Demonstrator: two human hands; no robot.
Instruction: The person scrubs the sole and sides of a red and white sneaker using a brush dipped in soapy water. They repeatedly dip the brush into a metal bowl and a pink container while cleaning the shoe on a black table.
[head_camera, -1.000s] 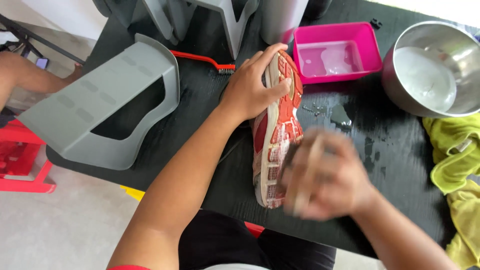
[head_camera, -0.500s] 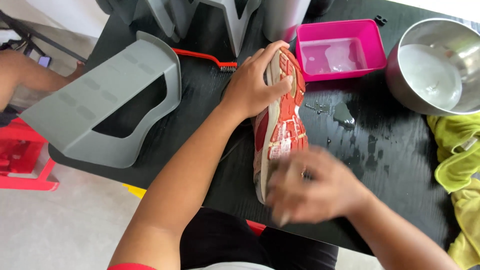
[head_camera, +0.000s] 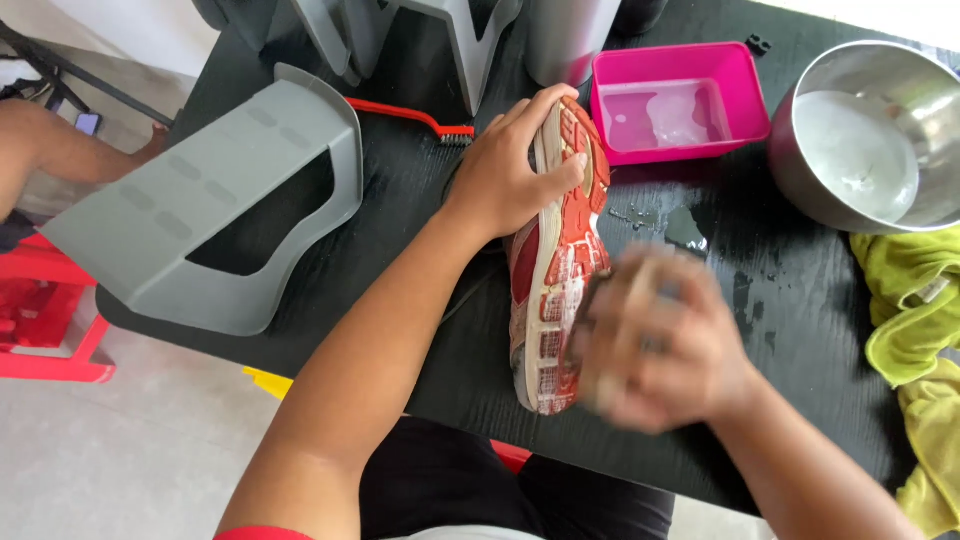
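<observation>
While left hand grips one shoe, one pink tub, one steel bowl.

Both arms are bare. A bit of red sleeve shows, and black shorts below.

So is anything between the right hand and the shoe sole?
Nothing visible. The right hand, blurred, is at the sole of the shoe, which the left hand holds. What it grips cannot be told.

Materials, fast pass
Shoe sole: worn rubber, matt. Bowl: shiny metal. Tub: glossy pink plastic. Table: matt black woodgrain. Cloth: soft yellow-green.
</observation>
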